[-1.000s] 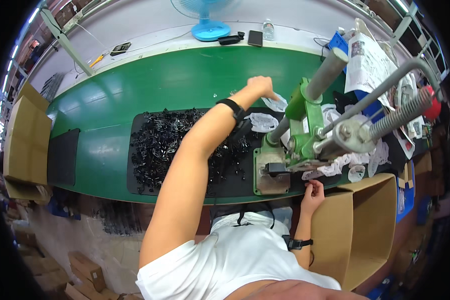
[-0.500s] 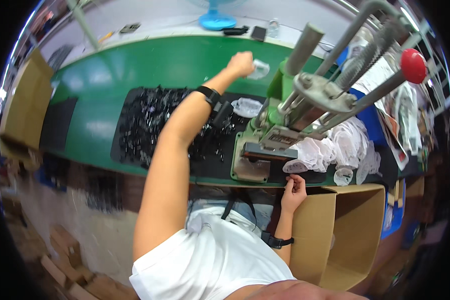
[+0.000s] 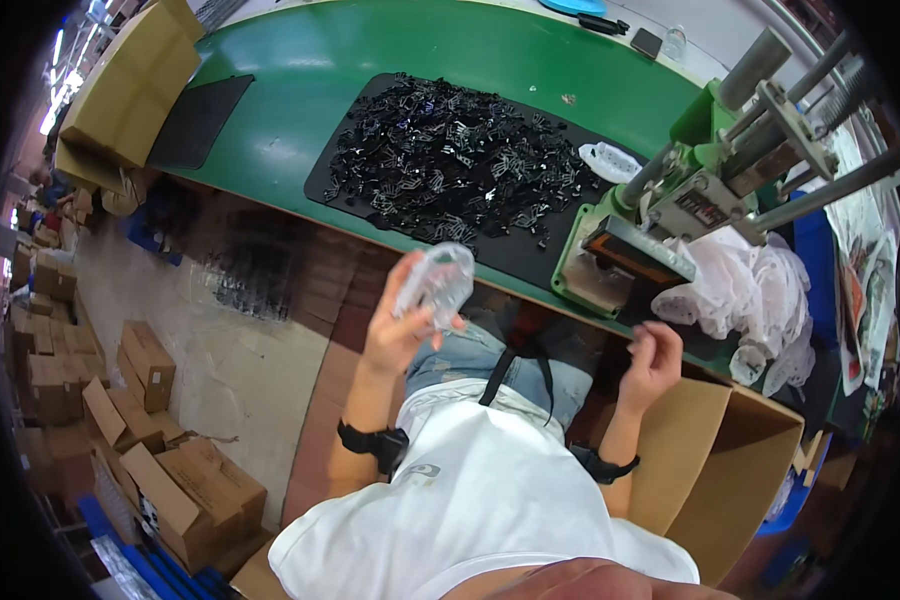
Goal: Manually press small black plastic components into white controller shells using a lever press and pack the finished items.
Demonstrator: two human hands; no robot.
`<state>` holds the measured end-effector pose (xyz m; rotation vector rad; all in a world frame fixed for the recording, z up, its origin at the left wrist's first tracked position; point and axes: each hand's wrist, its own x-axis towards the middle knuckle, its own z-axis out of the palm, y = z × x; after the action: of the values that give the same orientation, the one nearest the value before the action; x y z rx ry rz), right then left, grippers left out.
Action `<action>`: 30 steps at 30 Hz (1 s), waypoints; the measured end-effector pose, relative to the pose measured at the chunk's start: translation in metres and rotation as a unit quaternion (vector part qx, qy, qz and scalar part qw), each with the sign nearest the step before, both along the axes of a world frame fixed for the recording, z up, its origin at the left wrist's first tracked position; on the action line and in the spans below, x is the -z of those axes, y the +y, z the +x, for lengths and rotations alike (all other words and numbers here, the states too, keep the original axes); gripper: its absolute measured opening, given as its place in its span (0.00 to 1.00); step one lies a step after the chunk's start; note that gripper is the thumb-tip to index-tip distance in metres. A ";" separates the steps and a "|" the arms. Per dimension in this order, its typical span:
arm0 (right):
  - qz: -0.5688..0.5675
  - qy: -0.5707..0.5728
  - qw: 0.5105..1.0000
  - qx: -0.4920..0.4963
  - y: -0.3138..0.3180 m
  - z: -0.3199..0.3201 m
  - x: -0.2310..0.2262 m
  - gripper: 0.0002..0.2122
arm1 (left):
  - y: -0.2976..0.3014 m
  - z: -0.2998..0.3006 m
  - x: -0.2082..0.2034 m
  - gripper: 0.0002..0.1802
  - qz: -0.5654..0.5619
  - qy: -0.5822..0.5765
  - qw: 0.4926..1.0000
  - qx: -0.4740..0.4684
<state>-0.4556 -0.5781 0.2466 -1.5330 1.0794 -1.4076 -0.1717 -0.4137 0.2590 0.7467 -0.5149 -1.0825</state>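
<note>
My left hand is raised in front of the green table's near edge, closed on a translucent white oval piece with a thicker rim; its exact kind is unclear. My right hand hovers just off the table edge, below the base of a green hand press. Its fingers are curled together, and anything in them is too small to make out. A similar white oval piece lies beside the press. Small black clip-like parts cover much of a dark mat.
White translucent pieces are heaped right of the press. An open cardboard box stands by my right forearm. Another carton sits at the table's left end, near a dark board. Several boxes are on the floor at left.
My left hand has come back from the far side of the table with the white oval piece that lay by it. My right hand stays near the press. The view has shifted.
</note>
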 end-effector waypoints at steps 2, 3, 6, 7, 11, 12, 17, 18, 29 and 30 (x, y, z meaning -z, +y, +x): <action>-0.093 0.185 0.963 -0.172 0.011 0.046 -0.046 0.07 | 0.020 -0.011 0.017 0.41 -0.001 0.001 0.999 0.034; -0.132 0.221 0.946 -0.199 0.011 0.069 -0.050 0.07 | 0.026 -0.012 0.024 0.41 -0.010 0.031 0.996 0.079; -0.232 0.325 0.893 -0.210 -0.002 0.131 -0.050 0.10 | 0.032 -0.008 0.026 0.41 -0.055 0.126 0.975 0.174; -0.231 0.328 0.894 -0.200 -0.010 0.146 -0.043 0.10 | 0.032 -0.003 0.026 0.41 -0.018 0.154 0.973 0.173; -0.231 0.471 0.844 -0.111 -0.032 0.173 -0.023 0.09 | 0.029 0.007 0.031 0.43 0.039 0.106 0.981 0.156; -0.209 0.526 0.819 -0.092 -0.036 0.177 -0.020 0.08 | 0.025 0.007 0.031 0.43 0.039 0.111 0.981 0.157; -0.148 0.544 0.820 -0.095 -0.038 0.177 -0.012 0.09 | 0.009 0.012 0.030 0.58 -0.067 0.149 0.971 0.172; -0.144 0.548 0.818 -0.100 -0.036 0.178 -0.013 0.09 | 0.006 0.013 0.032 0.59 -0.084 0.162 0.965 0.187; -0.051 0.505 0.848 -0.151 -0.048 0.175 -0.021 0.12 | -0.026 0.011 0.026 0.68 -0.099 0.166 0.945 0.265; -0.050 0.503 0.849 -0.156 -0.048 0.174 -0.024 0.12 | -0.027 0.008 0.025 0.68 -0.096 0.165 0.946 0.261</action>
<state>-0.2820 -0.6261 0.2701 -2.4836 1.2297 -0.3617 -0.1639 -0.4410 0.2336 0.2435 -0.5324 -1.5899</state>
